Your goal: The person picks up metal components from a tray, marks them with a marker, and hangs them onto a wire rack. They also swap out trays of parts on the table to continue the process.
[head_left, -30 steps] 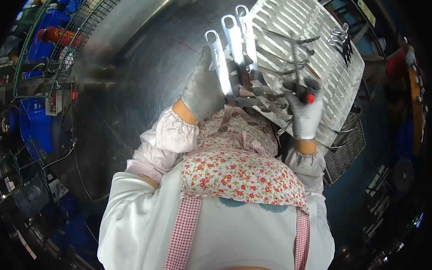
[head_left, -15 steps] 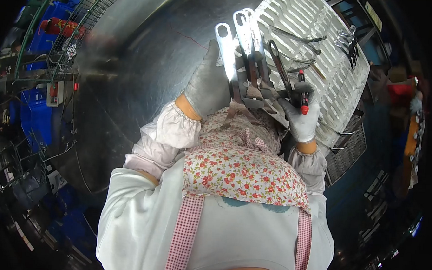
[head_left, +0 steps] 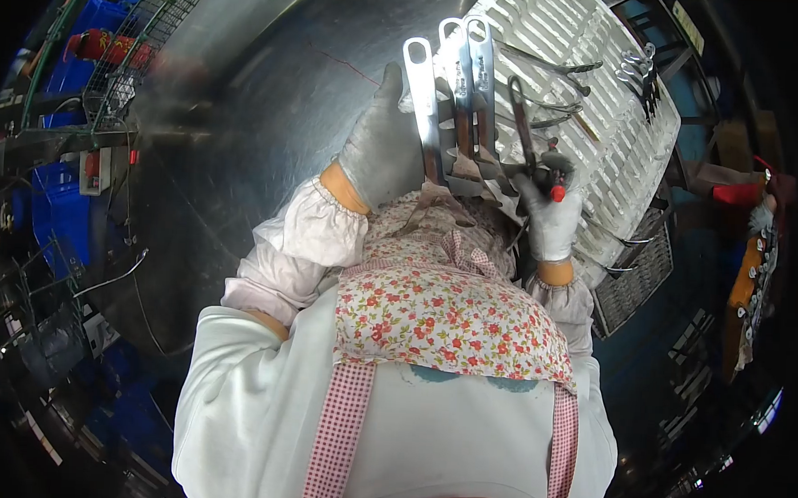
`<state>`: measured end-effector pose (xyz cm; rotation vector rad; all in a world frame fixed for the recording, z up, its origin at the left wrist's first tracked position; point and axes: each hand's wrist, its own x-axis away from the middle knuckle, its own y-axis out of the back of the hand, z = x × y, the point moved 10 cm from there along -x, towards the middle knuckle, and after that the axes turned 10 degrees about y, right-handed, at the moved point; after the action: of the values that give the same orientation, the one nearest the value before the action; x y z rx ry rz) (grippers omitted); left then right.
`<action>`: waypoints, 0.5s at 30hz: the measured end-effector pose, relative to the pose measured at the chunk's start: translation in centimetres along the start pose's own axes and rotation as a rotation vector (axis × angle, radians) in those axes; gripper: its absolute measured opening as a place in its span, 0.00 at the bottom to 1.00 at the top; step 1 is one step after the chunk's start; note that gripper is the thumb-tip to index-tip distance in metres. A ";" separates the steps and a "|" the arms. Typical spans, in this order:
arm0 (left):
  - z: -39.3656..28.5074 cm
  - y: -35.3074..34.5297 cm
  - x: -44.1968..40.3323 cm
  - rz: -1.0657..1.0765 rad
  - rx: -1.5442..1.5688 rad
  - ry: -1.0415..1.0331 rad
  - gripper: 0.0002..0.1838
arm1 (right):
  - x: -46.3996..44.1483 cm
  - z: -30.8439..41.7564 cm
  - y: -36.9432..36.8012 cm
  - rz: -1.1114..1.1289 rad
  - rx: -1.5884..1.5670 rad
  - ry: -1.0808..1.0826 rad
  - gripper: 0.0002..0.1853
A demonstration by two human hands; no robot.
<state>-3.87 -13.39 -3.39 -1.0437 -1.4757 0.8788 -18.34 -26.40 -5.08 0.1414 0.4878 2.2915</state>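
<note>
grey table (head_left: 235, 117) beside white rack (head_left: 630, 161), left grip (head_left: 381, 155) holding tools (head_left: 423, 94), right grip (head_left: 553, 227) a marker (head_left: 558, 194)

Glossy, smooth metal handles (head_left: 461, 83)

1. Two gloved hands at work: one left hand (head_left: 381, 150), one right hand (head_left: 553, 227).
2. Three silver-handled utensils (head_left: 426, 99) fan upright at the left hand.
3. One dark looped handle (head_left: 522, 121) rises beside the right hand.
4. One red-tipped marker (head_left: 558, 194) sits in the right hand.
5. One white ribbed tray (head_left: 610, 156) spans far right; its bunched tools (head_left: 647, 82) defy counting.
6. One woven basket (head_left: 633, 290) shows at right.
7. Two checked straps (head_left: 342, 425), one floral apron (head_left: 449, 327), near.
</note>
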 end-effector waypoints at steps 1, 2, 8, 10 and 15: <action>0.0 0.1 0.1 0.005 0.013 0.027 0.45 | -0.4 0.2 0.2 0.001 -0.022 -0.015 0.17; -0.1 0.1 0.2 0.019 0.021 0.039 0.45 | -1.0 0.4 0.5 0.001 -0.045 -0.031 0.16; -2.4 0.0 0.4 0.064 -0.001 0.025 0.45 | -4.6 2.8 -0.2 0.161 -0.170 -0.073 0.15; -3.7 0.0 0.5 0.043 -0.019 -0.030 0.44 | -5.7 2.6 -0.9 0.210 -0.289 -0.081 0.14; -6.4 -0.2 0.6 0.168 -0.093 -0.116 0.31 | -7.9 1.3 -2.8 0.236 -0.540 -0.140 0.11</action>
<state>2.44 -12.98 -1.98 -1.2163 -1.5542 1.0114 -10.62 -29.95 -4.62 0.0922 -0.2383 2.5351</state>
